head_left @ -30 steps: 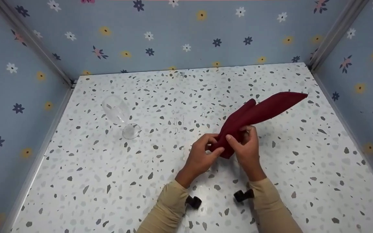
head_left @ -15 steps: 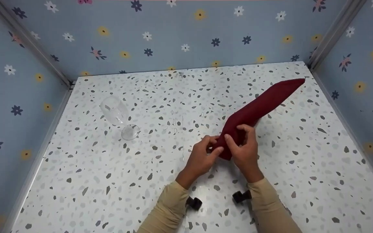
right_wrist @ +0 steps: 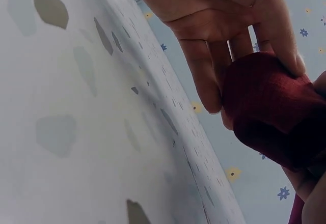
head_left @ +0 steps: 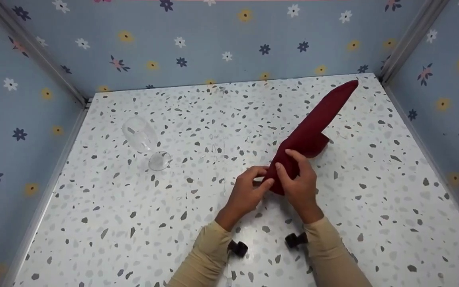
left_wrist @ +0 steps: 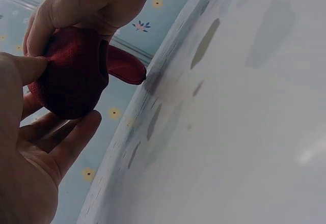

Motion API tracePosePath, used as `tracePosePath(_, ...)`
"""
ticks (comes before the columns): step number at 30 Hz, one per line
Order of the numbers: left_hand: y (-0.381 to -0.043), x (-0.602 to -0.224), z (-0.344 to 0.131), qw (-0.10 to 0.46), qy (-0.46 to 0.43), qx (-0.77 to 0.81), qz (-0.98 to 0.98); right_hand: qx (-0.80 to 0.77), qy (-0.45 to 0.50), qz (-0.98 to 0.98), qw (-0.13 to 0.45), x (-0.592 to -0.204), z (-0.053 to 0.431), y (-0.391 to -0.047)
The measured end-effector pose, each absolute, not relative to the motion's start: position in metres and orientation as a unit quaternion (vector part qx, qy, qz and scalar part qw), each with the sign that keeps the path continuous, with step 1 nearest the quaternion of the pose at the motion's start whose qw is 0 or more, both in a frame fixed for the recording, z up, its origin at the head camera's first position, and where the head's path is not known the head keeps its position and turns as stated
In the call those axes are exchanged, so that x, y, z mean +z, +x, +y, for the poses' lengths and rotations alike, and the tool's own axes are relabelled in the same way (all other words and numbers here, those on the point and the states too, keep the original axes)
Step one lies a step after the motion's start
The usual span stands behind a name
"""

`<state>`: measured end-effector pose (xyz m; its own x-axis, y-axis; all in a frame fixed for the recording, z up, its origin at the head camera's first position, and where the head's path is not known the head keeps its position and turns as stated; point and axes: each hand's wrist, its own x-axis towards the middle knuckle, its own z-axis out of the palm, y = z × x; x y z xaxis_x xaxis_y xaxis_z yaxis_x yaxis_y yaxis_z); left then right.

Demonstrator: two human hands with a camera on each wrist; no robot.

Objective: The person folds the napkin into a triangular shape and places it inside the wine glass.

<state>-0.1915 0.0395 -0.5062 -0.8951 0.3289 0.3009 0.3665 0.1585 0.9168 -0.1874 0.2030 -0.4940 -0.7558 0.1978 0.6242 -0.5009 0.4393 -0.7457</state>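
A dark red cloth napkin, folded and rolled into a long bundle, is held between both hands. My left hand pinches its lower left edge between thumb and fingers. On the other side, my right hand grips it with the thumb in front and the fingers along its right. The long pointed end reaches away to the back right, and a shorter flap sticks out below it. In the left wrist view the napkin's rounded near end bulges between the hands, held above the table; the right wrist view shows its underside.
A clear stemmed glass is at the left of the speckled white table, its round foot toward me and its bowl beyond. Blue flowered panels enclose the table at the back and both sides. Black mounts project from the wrists.
The napkin has turned in the hands: its long end has swung up and leftward, and a short flap now shows on the right. The right index finger has shifted up along the cloth.
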Motion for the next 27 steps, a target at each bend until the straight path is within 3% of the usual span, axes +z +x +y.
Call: tracePosePath(27,-0.197,-0.509,0.020,0.073,-0.240,-0.542,-0.802,0.358,0.100,-0.852,0.369,-0.496,0.209,-0.188)
